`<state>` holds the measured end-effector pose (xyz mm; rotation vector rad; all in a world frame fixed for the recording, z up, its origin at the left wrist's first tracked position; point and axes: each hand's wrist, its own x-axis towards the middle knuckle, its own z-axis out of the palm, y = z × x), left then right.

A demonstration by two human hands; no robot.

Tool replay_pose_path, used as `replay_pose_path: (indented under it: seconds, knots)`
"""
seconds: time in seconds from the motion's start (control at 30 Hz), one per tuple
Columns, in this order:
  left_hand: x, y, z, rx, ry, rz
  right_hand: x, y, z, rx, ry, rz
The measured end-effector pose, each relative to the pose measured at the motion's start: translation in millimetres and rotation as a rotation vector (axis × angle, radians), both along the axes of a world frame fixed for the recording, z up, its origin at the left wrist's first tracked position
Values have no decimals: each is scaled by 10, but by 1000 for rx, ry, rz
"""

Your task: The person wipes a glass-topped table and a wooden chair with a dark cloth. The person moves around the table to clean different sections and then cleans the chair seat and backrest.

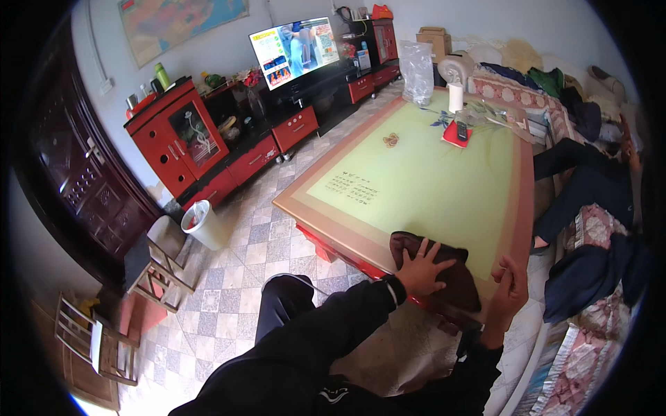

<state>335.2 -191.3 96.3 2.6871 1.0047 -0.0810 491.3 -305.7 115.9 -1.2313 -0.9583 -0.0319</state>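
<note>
A folded dark brown cloth (458, 291) lies on the near corner of the table (432, 182), partly over its edge. My left hand (425, 270) rests flat on top of the cloth with its fingers spread, a ring on one of them. Just right of the cloth, my right hand (511, 286) is at the table's right corner. Its fingers are loosely bent, and nothing shows in them. The tabletop has a pale green panel, a brown border and printed writing.
A remote control (461, 130) lies on a red cloth (453, 136) near a white roll (456, 98) and a clear plastic bag (416, 73). At right, a person's dark-trousered leg (583, 182) extends beside the table. A white bin (204, 226) and wooden chairs (156, 260) stand at left.
</note>
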Motion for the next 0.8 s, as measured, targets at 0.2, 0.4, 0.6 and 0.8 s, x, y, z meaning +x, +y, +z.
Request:
replay_pose_path:
  seconds: [0.2, 0.4, 0.6, 0.8]
  knots:
    - [-1064, 416, -203, 90, -149, 223, 165, -253, -76, -201, -251, -136]
    - [-2189, 1274, -230, 45, -129, 637, 471, -638, -293, -257, -246, -244]
    - [-2525, 1802, -530, 259, -235, 909, 617, -676, -374, -272, -222, -229]
    - [-2705, 2004, -631, 373, -327, 1184, 412, -450, -111, -301, -354, -242]
